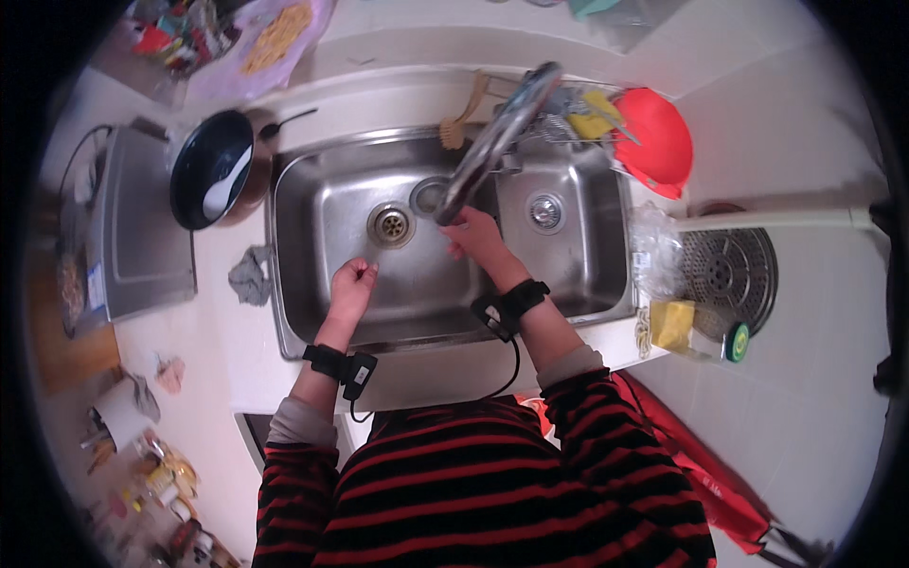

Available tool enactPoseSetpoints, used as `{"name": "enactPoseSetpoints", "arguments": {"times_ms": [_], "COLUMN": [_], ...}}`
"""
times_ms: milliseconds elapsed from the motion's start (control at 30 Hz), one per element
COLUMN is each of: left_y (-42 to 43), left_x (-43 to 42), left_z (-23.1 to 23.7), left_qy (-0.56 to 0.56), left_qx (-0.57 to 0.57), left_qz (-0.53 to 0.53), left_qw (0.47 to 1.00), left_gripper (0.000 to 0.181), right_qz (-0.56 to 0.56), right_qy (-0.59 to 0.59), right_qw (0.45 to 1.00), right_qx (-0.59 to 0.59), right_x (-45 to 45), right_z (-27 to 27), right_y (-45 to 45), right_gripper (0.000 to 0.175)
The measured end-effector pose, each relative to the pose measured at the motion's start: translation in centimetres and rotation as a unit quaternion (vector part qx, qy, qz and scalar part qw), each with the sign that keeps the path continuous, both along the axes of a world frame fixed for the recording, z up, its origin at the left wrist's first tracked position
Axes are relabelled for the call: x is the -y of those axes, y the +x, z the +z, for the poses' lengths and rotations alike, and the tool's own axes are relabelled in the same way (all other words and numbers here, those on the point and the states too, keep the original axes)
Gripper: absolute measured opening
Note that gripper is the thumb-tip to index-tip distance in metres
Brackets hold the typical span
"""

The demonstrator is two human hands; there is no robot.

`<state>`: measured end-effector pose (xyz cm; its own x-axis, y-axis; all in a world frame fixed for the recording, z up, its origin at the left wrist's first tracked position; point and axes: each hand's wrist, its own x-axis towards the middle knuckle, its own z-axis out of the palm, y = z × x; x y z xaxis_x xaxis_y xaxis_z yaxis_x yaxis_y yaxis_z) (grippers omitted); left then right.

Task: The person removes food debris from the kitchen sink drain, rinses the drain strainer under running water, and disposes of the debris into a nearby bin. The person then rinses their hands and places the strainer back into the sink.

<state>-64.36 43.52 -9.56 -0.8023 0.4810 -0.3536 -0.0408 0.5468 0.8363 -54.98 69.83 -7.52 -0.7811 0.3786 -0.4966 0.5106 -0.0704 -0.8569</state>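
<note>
My right hand (477, 240) is raised over the double-bowl stainless steel sink (433, 305), just at the lower end of the metal faucet spout (490, 149). Whether its fingers touch the spout or hold something is unclear. To the left, my left hand (353, 285) hovers above the large bowl with its fingers curled together; I see nothing in it. A round drain (392, 225) lies in that bowl beyond my left hand, with a round strainer or lid (429, 195) beside it. The small bowl on the right has its own strainer (545, 212).
Left of the sink are a dark pan (206, 177) holding a white spatula, and a grey cloth (251, 277). A wooden-handled brush (454, 128) lies at the back rim. Red basin (657, 142), perforated steamer plate (728, 270) and yellow sponge (672, 324) are on the right.
</note>
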Motion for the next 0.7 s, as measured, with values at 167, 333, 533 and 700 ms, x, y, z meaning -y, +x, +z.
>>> {"name": "enactPoseSetpoints", "arguments": {"times_ms": [167, 333, 533, 700], "left_y": [-0.2, 0.6, 0.4, 0.7], "left_x": [-1.8, -0.7, 0.1, 0.4], "left_z": [1.6, 2.1, 4.0, 5.2], "left_qy": [0.012, 0.016, 0.03, 0.026], "left_qx": [-0.091, -0.052, -0.053, -0.028], "left_qz": [-0.058, -0.04, -0.019, -0.003], "left_qw": [0.994, 0.998, 0.998, 0.999], "left_gripper": [0.02, 0.02, 0.017, 0.016], "right_qz": [-0.075, -0.145, -0.107, -0.039], "right_qy": [0.331, 0.597, 0.599, 0.652], "right_qw": [0.931, 0.775, 0.791, 0.753], "right_qx": [-0.132, -0.146, -0.065, -0.08], "right_x": [-2.9, -12.8, -19.3, -21.6], "right_z": [9.9, 12.4, 11.2, 10.5], "right_y": [0.9, -0.7, -4.1, -5.0], "right_gripper": [0.021, 0.036, 0.043, 0.03]}}
